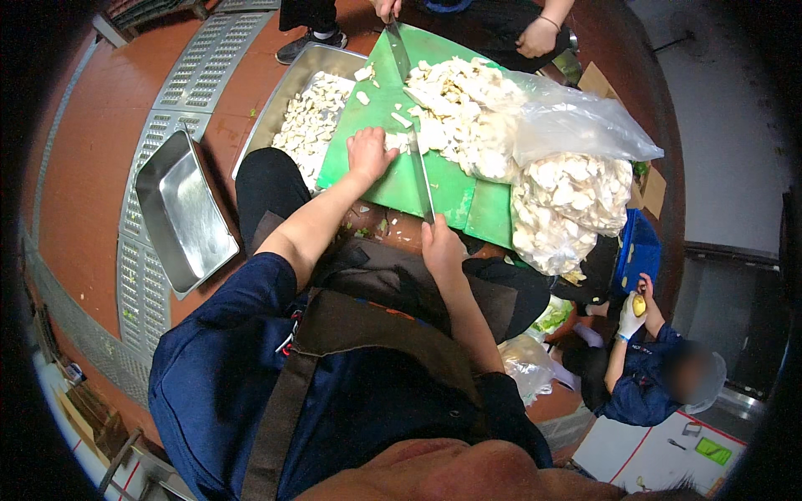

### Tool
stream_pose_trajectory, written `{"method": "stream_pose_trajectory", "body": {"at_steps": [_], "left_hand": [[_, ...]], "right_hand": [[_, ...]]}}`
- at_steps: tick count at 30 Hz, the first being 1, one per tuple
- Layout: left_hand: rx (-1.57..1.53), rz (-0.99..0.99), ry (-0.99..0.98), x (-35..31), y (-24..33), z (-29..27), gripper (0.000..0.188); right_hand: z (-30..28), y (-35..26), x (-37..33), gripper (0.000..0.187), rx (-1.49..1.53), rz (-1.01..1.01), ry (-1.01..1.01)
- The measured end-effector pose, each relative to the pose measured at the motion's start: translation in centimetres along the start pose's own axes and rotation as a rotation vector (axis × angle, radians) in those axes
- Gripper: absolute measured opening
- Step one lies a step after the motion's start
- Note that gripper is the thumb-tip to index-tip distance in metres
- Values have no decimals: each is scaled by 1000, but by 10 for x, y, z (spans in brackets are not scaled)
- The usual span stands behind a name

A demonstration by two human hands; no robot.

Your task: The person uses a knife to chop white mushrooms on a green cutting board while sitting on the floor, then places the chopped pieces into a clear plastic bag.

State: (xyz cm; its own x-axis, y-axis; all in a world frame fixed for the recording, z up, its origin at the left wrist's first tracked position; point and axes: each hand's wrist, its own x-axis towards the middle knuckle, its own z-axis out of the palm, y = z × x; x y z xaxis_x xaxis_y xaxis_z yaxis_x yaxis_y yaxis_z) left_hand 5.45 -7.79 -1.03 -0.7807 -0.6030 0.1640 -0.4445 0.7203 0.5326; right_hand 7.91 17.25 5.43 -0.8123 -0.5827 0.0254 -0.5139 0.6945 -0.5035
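My right hand (pixel 442 247) is closed around the handle of a long kitchen knife (pixel 423 185), whose blade lies across the green cutting board (pixel 455 188). My left hand (pixel 369 154) rests on the board left of the blade, fingers bent over a pale piece (pixel 397 142) that looks like mushroom. To the right of the blade spreads a heap of similar white pieces (pixel 455 100), coming out of a clear plastic bag (pixel 576 125). A second bulging bag of the pieces (pixel 568 209) sits at the board's right edge.
Left of the board, a steel tray (pixel 251 144) holds cut pieces (pixel 311 117); another steel tray (pixel 188 217) sits farther left by the floor grating (pixel 154 159). Across the board, a co-worker's hand (pixel 386 8) holds another knife (pixel 398 52). At right, a person's gloved hand (pixel 632 317) holds something yellow near a blue crate (pixel 639 250).
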Motion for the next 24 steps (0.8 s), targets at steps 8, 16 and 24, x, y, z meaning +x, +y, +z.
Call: {"method": "stream_pose_trajectory", "body": {"at_steps": [8, 16, 24], "left_hand": [[-198, 162, -214, 13, -29, -13, 43], [-253, 165, -278, 15, -20, -18, 51], [-206, 154, -190, 11, -24, -17, 47]], "right_hand": [[-24, 0, -40, 21, 68, 42, -137], [-35, -2, -35, 24, 131, 22, -69], [-12, -14, -2, 26, 115, -4, -54]]}}
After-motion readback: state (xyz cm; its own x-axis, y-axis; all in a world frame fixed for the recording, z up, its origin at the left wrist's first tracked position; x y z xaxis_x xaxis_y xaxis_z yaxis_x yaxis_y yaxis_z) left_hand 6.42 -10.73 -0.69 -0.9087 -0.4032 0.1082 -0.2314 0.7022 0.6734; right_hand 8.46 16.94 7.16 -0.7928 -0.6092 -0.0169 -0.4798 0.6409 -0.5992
